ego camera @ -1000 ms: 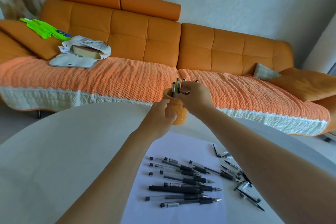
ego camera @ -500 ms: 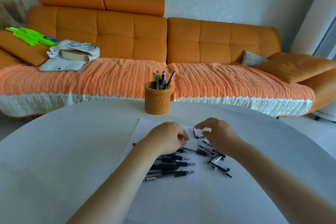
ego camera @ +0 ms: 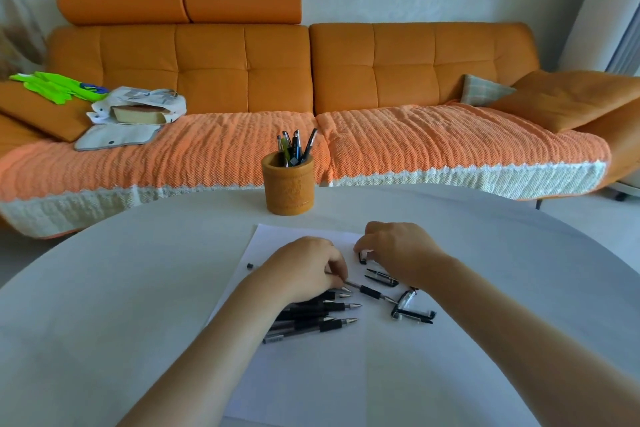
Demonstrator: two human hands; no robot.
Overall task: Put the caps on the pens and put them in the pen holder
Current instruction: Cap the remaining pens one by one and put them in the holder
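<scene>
A round orange-brown pen holder (ego camera: 288, 188) stands at the table's far edge with several capped pens (ego camera: 295, 146) upright in it. On a white sheet of paper (ego camera: 311, 374) lies a row of several uncapped black pens (ego camera: 313, 317), tips pointing right. My left hand (ego camera: 304, 269) rests over that row, fingers closed on one uncapped pen (ego camera: 369, 290) that sticks out to the right. My right hand (ego camera: 398, 250) is beside it, fingertips pinching a black cap (ego camera: 363, 257). More loose caps (ego camera: 412, 312) lie to the right.
The round white table (ego camera: 104, 322) carries the paper and the holder. Behind it runs an orange sofa (ego camera: 242, 80) with a knitted throw, a bag with a book, green gloves and cushions on it.
A second ago both hands were at the holder, the right one at the pens in it. They have come back down to the paper; the left closed on a pen, the right on a cap.
</scene>
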